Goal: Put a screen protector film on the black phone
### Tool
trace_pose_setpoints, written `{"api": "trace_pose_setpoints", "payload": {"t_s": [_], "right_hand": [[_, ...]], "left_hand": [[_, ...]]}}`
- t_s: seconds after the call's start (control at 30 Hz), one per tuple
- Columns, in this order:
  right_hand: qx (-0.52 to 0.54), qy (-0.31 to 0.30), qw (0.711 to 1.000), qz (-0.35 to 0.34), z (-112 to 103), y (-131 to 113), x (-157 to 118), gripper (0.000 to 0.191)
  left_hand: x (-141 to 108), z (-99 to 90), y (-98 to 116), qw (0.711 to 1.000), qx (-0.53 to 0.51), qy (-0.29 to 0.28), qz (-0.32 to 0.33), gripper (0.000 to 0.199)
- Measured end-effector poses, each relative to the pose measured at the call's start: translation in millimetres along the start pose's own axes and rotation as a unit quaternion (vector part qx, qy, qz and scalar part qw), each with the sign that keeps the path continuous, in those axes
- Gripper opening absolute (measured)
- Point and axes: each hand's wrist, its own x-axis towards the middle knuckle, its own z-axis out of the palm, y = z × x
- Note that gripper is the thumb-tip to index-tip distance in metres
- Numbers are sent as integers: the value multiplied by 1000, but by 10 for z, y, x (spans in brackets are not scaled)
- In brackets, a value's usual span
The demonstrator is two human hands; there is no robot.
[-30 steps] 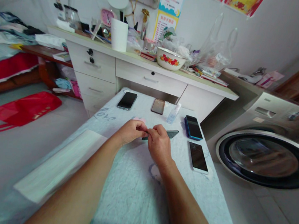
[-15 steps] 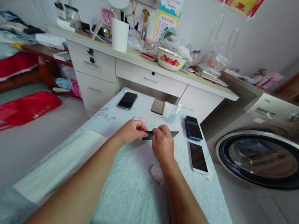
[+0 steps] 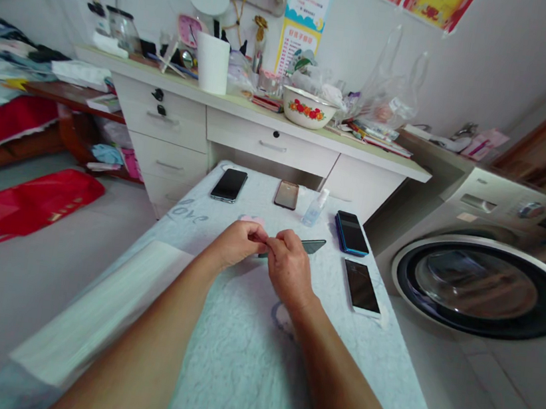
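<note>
My left hand (image 3: 236,243) and my right hand (image 3: 289,266) meet over a dark phone (image 3: 314,245), held tilted above the cloth. Its left end is between my left fingers. My right fingers are closed near the phone's middle, close to my left fingertips, and cover much of it. Behind my hands lie a pink piece (image 3: 252,218), partly hidden, a brown phone case (image 3: 287,195) and a clear spray bottle (image 3: 313,211) standing upright. A black phone (image 3: 229,185) rests at the far left. On the right are a blue-edged phone (image 3: 352,234) and a white-edged phone (image 3: 362,287).
A pale cloth (image 3: 212,357) covers the table. A folded white sheet (image 3: 103,309) lies along its left side. Beyond is a white desk (image 3: 241,137) with a flowered bowl (image 3: 308,108) and paper roll (image 3: 212,66). A washing machine (image 3: 486,192) stands at right, a red bag (image 3: 37,200) on the floor.
My right hand has slid left along the phone, bringing its fingers against my left fingertips. The view has shifted slightly. The other things on the table stay in place.
</note>
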Motion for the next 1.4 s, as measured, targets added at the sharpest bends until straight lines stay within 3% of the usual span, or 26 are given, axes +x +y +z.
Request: {"api": "trace_pose_setpoints", "payload": {"t_s": [0.43, 1.03, 1.4], "right_hand": [[-6, 48, 997, 52, -86, 291, -11, 22], [22, 19, 1000, -4, 11, 77, -13, 23], [30, 39, 999, 13, -39, 239, -7, 25]], "left_hand": [[3, 6, -15, 1000, 21, 12, 5, 13], [8, 0, -18, 1000, 11, 9, 4, 16], [19, 5, -47, 999, 39, 17, 27, 13]]}}
